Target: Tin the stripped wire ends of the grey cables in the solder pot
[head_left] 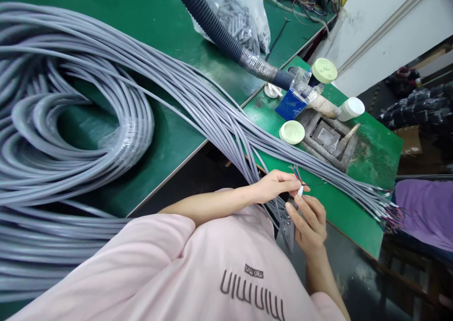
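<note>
My left hand [278, 186] is closed in a pinch at the end of a grey cable. From its fingertips fans a tuft of thin coloured wires [295, 172], with a dark strand sticking out to the right. Just below, a white sleeve [300, 190] shows between the two hands. My right hand [312, 223] has its thumb and forefinger at this white part, fingers curled around the cable end. Beside the hands runs a long bundle of grey cables [219, 118], its stripped ends [391, 217] lying at the right edge of the green table.
Large coils of grey cable [136, 132] cover the left. A black flexible hose [215, 26] reaches down to a blue box [290, 105]. Near it stand a solder-pot-like tray [327, 134], a round lid [292, 132] and a white tub [351, 108]. Another person's purple sleeve [424, 212] is at right.
</note>
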`<state>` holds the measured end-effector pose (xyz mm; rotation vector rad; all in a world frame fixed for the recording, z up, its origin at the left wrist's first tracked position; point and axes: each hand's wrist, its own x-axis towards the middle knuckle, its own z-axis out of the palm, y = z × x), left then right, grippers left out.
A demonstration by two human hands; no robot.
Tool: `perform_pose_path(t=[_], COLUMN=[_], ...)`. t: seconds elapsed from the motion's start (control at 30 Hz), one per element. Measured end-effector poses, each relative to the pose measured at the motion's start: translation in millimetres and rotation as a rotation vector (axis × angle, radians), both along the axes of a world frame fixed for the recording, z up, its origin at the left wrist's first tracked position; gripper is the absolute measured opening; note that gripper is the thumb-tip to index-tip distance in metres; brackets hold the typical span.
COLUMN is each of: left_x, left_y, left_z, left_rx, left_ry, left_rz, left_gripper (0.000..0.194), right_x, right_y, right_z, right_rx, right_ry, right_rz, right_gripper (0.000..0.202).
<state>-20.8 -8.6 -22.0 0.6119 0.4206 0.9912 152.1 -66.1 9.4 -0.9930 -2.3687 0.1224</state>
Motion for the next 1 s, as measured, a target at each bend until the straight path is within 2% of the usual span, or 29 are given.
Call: perform_pose_path(t=[0.2,0.33,0.5,0.57,0.67,0.83,0.9,1.0], left_x=[0,0,2,3,4,5,4,2], left_y=[0,0,1,2,3,3,3,4], left_z=[-2.0,-1.5,2.6,5.8,10.5,10.9,9.6,8.9], left_rx=[-0.013,-0.011,-0.002,-0.01,-0.032,-0.097,-0.153,-0.205], left_ry=[-0.026,-0.012,0.006,0.009,0.031,0.033,-0.02,-0.14], left_rz=[-0.014,-0.016,0.006,0.012,0.035,-0.002,-0.045,-0.131], left_gripper=[0.039,0.039,0.038,0.038,0.041,0.041,0.041,0.042], right_x=[-8,-9,-9,-10,-11,-11,-9,-7], right_y=[3,3,-2,-3,-3,-4,-4,-2], right_z=[-0.4,-1.3,1.4,2.9,4.2,6.9,8.4,7.7], right_rx=[0.121,0.095,0.009,-0.026,-0.164,-0.57,-0.733,-0.94], right_ry=[0.101,0.127,0.324,0.419,0.48,0.316,0.357,0.488], right_rz=[0.068,0.099,0.022,-0.032,-0.141,-0.278,-0.294,-0.237], right_gripper=[0.053,0.05,0.056,0.05,0.033,0.008,0.013,0.019])
